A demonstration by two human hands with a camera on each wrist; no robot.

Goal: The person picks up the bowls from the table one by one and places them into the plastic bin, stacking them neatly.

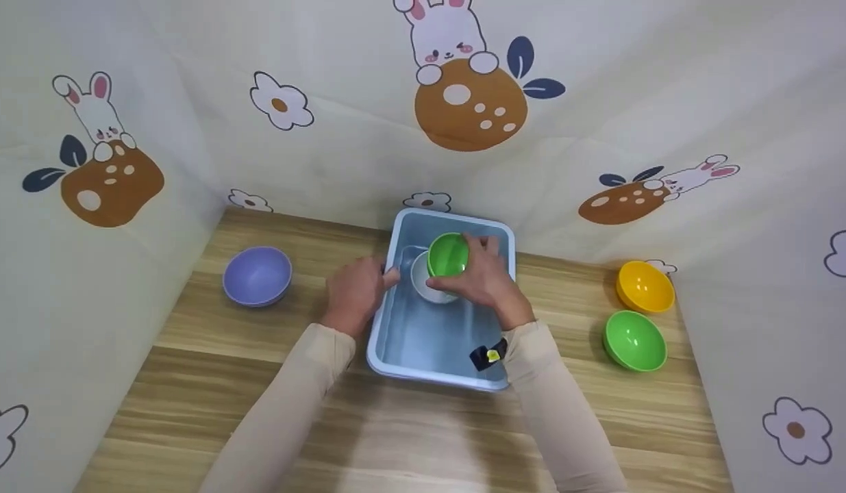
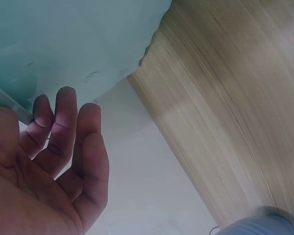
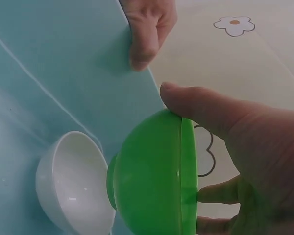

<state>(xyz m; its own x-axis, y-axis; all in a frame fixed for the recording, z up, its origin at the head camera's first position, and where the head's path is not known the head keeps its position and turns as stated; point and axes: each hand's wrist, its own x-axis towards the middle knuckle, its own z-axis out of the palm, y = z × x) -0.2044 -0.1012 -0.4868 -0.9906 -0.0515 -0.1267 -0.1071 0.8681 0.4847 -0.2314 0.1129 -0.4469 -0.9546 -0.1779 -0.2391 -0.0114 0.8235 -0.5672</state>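
Green bowl [image 1: 446, 255] pinched at its rim by the right hand [image 1: 484, 275] — held over the white bowl [image 1: 421, 279] inside the blue tub [image 1: 426, 342]. Tub's left rim gripped by the left hand [image 1: 355, 291] — thumb hooked over.

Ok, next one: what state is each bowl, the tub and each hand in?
Blue tub: upright, open on top
White bowl: in the tub, opening upward, partly hidden
Held green bowl: opening upward, over the white bowl; contact unclear
Purple bowl: upright, empty
Orange bowl: upright, empty
Other green bowl: upright, empty
Right hand: grips the held green bowl
Left hand: grips the tub's left rim
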